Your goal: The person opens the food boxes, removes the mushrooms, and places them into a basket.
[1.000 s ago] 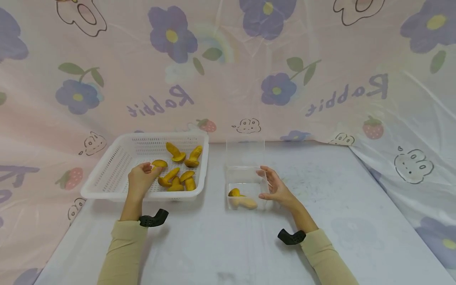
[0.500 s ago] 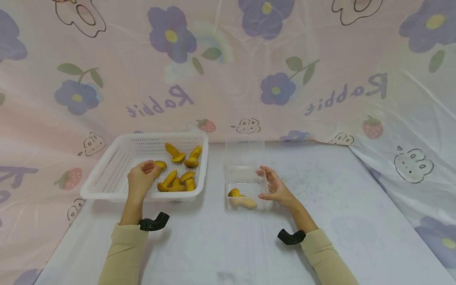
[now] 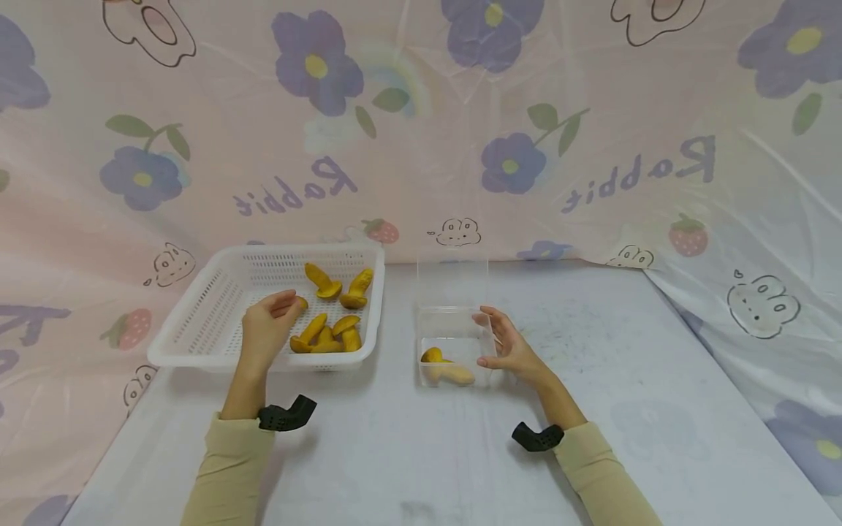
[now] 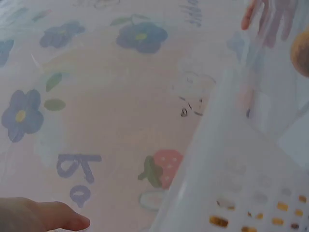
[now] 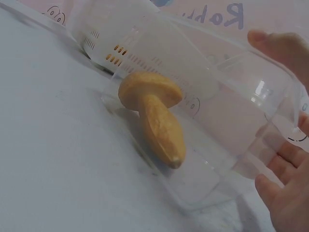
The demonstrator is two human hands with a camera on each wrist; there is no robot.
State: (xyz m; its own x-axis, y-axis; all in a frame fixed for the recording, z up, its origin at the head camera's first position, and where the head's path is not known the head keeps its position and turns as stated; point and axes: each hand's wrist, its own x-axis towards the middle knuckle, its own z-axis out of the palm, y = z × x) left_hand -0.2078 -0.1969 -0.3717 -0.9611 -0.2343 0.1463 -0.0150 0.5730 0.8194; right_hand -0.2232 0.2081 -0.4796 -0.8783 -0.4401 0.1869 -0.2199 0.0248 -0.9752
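Observation:
My left hand (image 3: 266,329) is over the white perforated basket (image 3: 197,321), its fingertips pinching a yellow-brown mushroom (image 3: 302,303) mostly hidden behind them. One finger (image 4: 53,215) of that hand shows low in the left wrist view. My right hand (image 3: 516,351) grips the right side of a clear plastic box (image 3: 454,321), with thumb and fingers spread around it. The box's lid (image 3: 454,277) stands raised at the back. Inside the box lies one mushroom (image 5: 159,118) with a rounded cap and pale stem, seen whole in the right wrist view.
Several more mushrooms (image 3: 325,343) lie in the basket's right half, two of them (image 3: 322,281) toward its back. The basket stands left of the box on a white-covered table (image 3: 395,446). A printed curtain (image 3: 421,146) hangs behind.
My left hand has shifted slightly right and up with the mushroom, whose cap has turned and is now mostly covered by the fingers. The right hand and box stay in place.

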